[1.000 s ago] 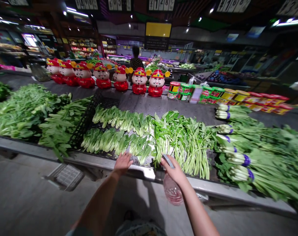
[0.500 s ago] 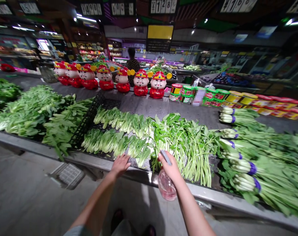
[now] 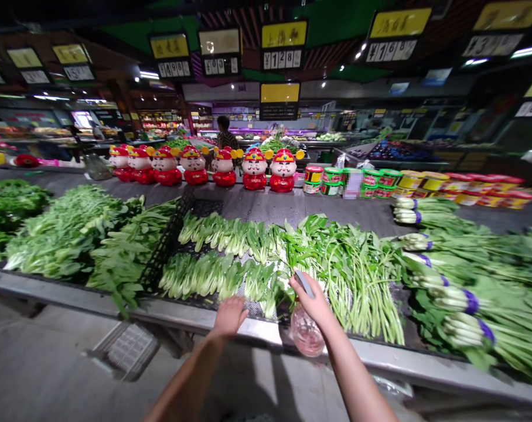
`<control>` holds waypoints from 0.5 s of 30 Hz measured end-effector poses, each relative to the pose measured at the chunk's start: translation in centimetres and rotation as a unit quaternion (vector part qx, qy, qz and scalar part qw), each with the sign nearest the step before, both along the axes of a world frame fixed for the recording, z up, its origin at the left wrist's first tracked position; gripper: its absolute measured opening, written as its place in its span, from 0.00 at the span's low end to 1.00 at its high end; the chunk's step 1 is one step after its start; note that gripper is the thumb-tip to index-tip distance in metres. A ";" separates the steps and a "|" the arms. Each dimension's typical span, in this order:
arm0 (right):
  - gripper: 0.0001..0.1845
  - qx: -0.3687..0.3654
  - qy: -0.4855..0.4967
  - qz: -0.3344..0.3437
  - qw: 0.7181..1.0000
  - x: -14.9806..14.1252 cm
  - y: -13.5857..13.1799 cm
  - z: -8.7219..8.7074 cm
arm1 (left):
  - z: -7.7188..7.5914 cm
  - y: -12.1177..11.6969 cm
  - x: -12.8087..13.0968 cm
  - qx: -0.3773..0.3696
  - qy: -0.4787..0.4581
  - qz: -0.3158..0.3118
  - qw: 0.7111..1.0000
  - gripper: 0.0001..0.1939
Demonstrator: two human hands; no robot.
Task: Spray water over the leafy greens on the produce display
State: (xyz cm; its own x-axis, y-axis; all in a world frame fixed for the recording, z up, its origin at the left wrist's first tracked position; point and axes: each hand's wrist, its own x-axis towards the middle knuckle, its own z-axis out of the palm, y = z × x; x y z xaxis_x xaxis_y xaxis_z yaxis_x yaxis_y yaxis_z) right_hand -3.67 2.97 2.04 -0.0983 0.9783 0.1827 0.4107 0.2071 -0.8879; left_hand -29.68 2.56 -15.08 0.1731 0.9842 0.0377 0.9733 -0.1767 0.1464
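My right hand [image 3: 313, 302] is wrapped round the top of a clear, pinkish spray bottle [image 3: 307, 335] with a grey head. The bottle hangs upright at the metal front edge of the vegetable stand. Behind that hand lies a heap of leafy greens with long stems [image 3: 362, 275]. My left hand [image 3: 231, 315] is at the same front edge, fingers stretched out and holding nothing. Just beyond its fingertips sits the front row of small bok choy [image 3: 204, 275]. A second row of bok choy [image 3: 226, 231] lies farther back.
Greens bundled with purple bands [image 3: 470, 302] fill the right side. A black plastic divider [image 3: 167, 246] and more leafy greens [image 3: 72, 234] are on the left. Red figurines [image 3: 195, 167] and stacked tubs [image 3: 389, 181] line the back. A grey crate [image 3: 128, 349] is on the floor. A person [image 3: 225, 135] stands beyond.
The view has tilted upward, bringing more of the price signs into sight. My left hand has shifted slightly right along the edge. My right hand still holds the spray bottle.
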 end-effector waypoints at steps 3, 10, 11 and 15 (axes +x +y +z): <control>0.18 0.022 0.005 0.002 1.000 -1.2 0.5 0.3 | 1.0 0.5 -2.4 0.003 0.004 0.008 1.000 0.26; 0.18 0.021 -0.011 -0.002 1.000 -3.4 1.1 -0.3 | 0.9 1.5 -6.8 -0.038 0.031 0.030 0.998 0.28; 0.18 0.018 -0.015 -0.004 1.000 -3.7 1.2 -0.5 | 0.7 1.5 -6.9 -0.029 0.034 0.029 0.999 0.28; 0.20 0.004 -0.011 -0.005 1.000 -4.7 1.4 -0.9 | -0.4 1.5 -6.8 0.026 0.039 0.030 0.998 0.25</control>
State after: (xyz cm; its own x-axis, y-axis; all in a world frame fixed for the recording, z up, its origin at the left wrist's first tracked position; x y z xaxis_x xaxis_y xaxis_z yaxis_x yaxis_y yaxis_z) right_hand -8.39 4.32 1.10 -0.0921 0.9776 0.1893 0.4323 0.2105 -0.8768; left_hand -36.47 4.05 -15.49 0.1185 0.9899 0.0775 0.9904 -0.1235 0.0627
